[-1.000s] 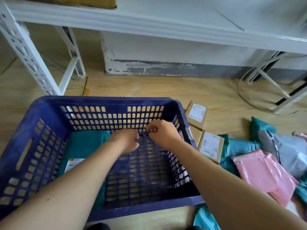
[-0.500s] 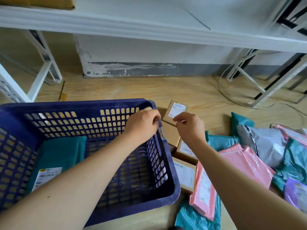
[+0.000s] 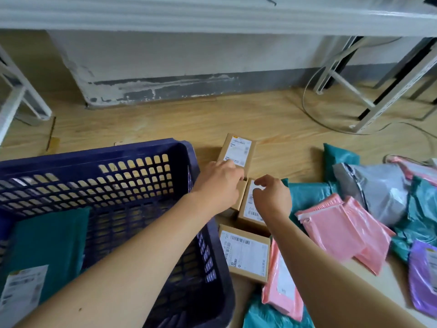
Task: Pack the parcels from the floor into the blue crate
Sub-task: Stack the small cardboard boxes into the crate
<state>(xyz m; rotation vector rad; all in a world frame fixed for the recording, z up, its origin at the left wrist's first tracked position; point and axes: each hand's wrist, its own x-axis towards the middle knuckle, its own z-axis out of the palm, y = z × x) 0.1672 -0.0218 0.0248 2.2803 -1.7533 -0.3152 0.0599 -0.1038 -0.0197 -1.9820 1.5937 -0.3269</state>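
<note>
At the far left, the blue crate (image 3: 71, 166) sits on the floor (image 3: 165, 124) with one teal parcel (image 3: 47, 242) lying flat against its left wall; the rest of its bottom is bare. A second ago both my hands were inside the crate by its far wall; now they have crossed over its right rim to the cardboard boxes just outside it. My left hand (image 3: 218, 185) rests on the middle boxes, fingers curled down, its fingertips touching the near end of the far box (image 3: 237, 149); I cannot tell whether it has closed on anything. Just to its right, my right hand (image 3: 272, 197) hovers over the labelled box (image 3: 250, 205) with fingers bent and apart, gripping nothing. A fourth box (image 3: 246, 252) lies nearer me, beside the crate's right wall. Further right the pink mailers (image 3: 343, 228), grey bag (image 3: 376, 190) and purple bag (image 3: 423, 275) wait on the floor. I judge the placing step finished and a new pick beginning.
</note>
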